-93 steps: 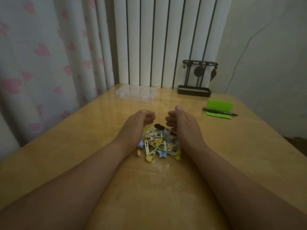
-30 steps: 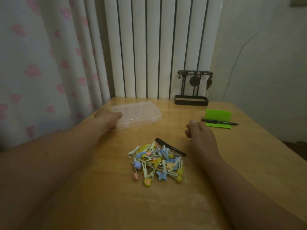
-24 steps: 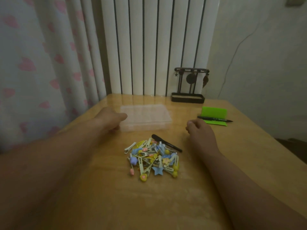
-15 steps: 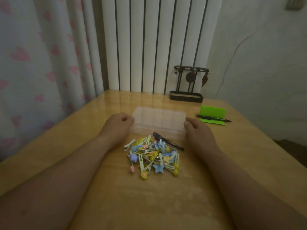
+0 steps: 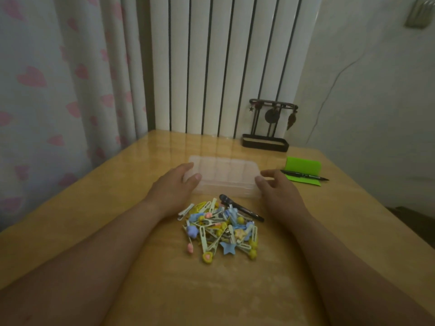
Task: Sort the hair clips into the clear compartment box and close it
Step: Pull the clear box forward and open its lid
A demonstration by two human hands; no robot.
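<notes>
A: Hands?
B: Left hand grips the left end of the clear plastic compartment box, thumb on top; right hand has its thumb touching the right end, fingers loosely curled; pinching or not, cannot tell.
A: Clips?
B: Pile of pastel hair clips on the wooden table, between the wrists, just nearer than the held box.

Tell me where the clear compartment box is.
In the head view, the clear compartment box sits mid-table between the left hand and right hand, just beyond the hair clips.
</notes>
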